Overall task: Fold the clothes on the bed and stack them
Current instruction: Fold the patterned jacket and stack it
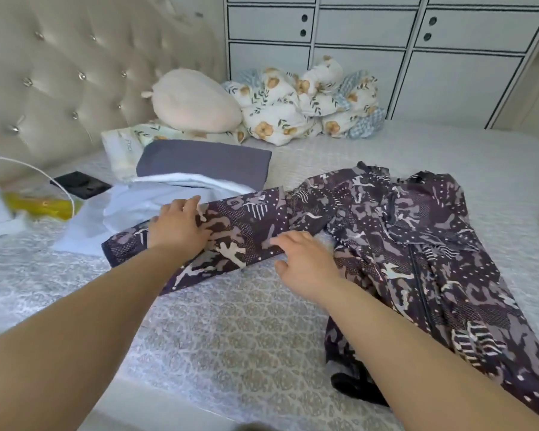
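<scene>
A dark purple patterned jacket [417, 244] with a front zip lies spread on the bed [231, 337], its sleeve [240, 231] stretched out to the left. My left hand [176, 225] presses flat on the sleeve near its cuff end. Close to the shoulder, my right hand [305, 262] rests on the same sleeve with fingers relaxed and spread. Behind the sleeve lies a white garment [131, 206], loosely heaped. A folded grey garment [203, 163] sits further back on a pale pillow [122, 147].
A tufted headboard [59, 82] stands at the left. A cream plush toy [193, 101] and a floral blanket bundle [308, 104] sit at the back by the white cabinets [417, 57]. A black device [80, 185], a white cable [44, 172] and a yellow item [38, 205] lie far left.
</scene>
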